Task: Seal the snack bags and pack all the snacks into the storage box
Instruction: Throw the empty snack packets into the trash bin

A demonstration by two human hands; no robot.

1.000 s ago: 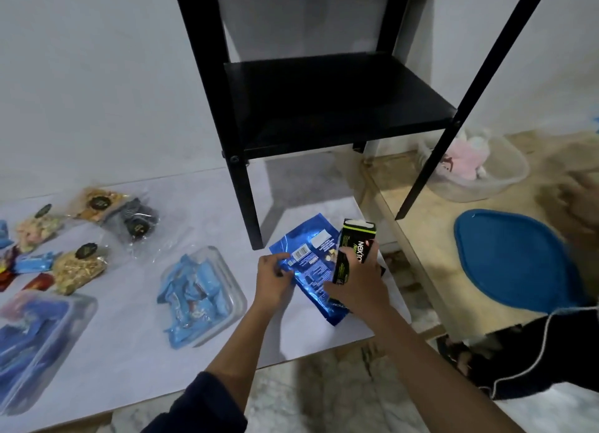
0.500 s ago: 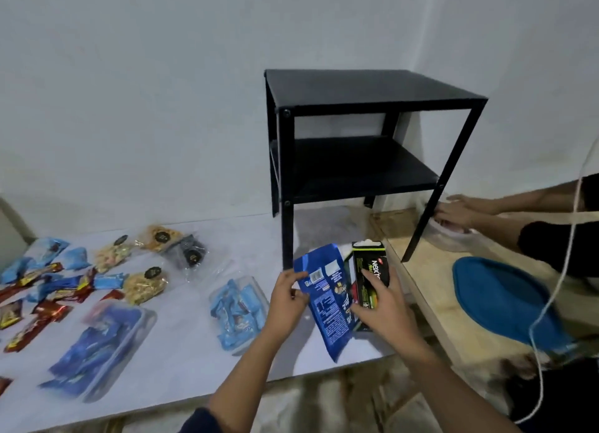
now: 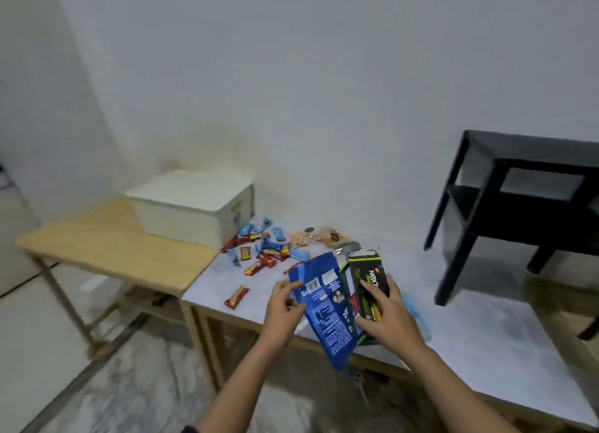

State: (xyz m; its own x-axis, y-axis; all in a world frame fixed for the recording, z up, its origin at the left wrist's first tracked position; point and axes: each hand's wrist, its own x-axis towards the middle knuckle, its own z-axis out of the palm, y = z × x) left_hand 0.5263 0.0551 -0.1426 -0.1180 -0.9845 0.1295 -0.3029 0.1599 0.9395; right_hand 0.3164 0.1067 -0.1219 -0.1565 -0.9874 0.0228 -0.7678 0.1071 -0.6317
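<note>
blue snack bag upright between hands, long axis tilted, top up-left

Blue snack bag, black-and-green carton, white storage box, red and blue wrappers.

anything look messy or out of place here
Yes. Small red and blue snack packets lie scattered loose on the white table beside the storage box rather than in it; one red bar sits apart near the table's front edge. Nothing looks spilled or torn.
</note>
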